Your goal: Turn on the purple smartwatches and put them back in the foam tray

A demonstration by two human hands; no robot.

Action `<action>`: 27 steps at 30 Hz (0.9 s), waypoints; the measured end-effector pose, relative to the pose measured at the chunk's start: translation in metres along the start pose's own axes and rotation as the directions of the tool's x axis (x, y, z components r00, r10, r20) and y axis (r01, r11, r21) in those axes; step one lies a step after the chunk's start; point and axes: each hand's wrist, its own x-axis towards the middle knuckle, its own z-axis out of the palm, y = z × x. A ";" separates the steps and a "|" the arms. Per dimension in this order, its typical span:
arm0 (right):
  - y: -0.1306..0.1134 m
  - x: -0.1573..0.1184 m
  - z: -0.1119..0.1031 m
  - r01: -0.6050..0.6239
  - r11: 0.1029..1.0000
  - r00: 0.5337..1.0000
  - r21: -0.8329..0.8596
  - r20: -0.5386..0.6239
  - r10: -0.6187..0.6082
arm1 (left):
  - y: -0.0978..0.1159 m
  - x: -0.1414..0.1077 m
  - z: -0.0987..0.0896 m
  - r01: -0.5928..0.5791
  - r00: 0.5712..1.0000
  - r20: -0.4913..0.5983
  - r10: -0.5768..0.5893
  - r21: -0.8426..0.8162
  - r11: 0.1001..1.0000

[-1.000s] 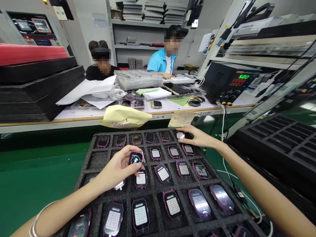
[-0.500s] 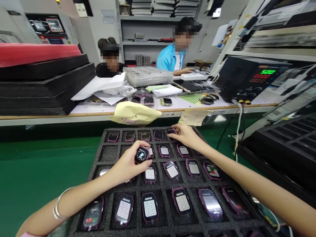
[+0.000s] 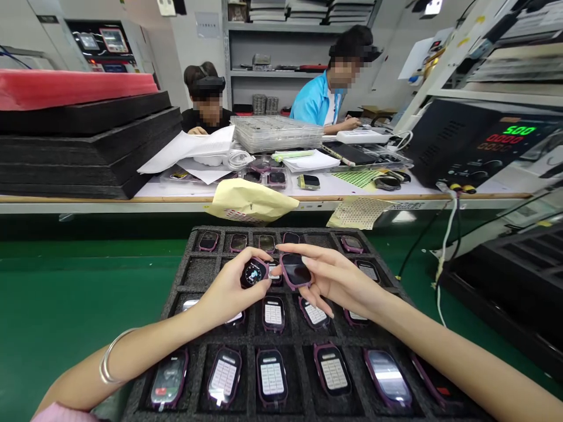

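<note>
- The left hand (image 3: 226, 293) has its fingers (image 3: 259, 254) closed on a black round-faced watch (image 3: 254, 273); its lit screen shows writing too small to read.
- The right hand (image 3: 341, 282) has its fingers (image 3: 308, 261) clamped on the edges of a purple-framed watch (image 3: 295, 271) with a dark screen, just beside the round one.
- Both are held above a black foam tray (image 3: 200, 272).
- More framed watches (image 3: 272, 313) lie in its compartments, many showing white keypad-like grids.
- Behind, on the surface (image 3: 334, 186), a power supply's (image 3: 457, 149) green display (image 3: 519, 130) reads 500.
</note>
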 end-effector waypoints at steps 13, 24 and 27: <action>0.007 -0.002 -0.010 0.037 0.998 0.999 0.043 0.030 -0.039 | 0.000 0.000 -0.002 0.048 0.999 0.022 -0.047 -0.042 0.998; 0.011 -0.001 -0.015 0.113 0.992 0.990 0.051 0.079 -0.117 | -0.001 -0.002 0.001 0.041 0.999 0.028 -0.040 -0.015 0.999; 0.012 0.000 -0.016 0.092 0.992 0.985 0.083 0.137 -0.103 | 0.001 -0.003 0.002 0.034 0.998 0.045 -0.034 -0.001 0.999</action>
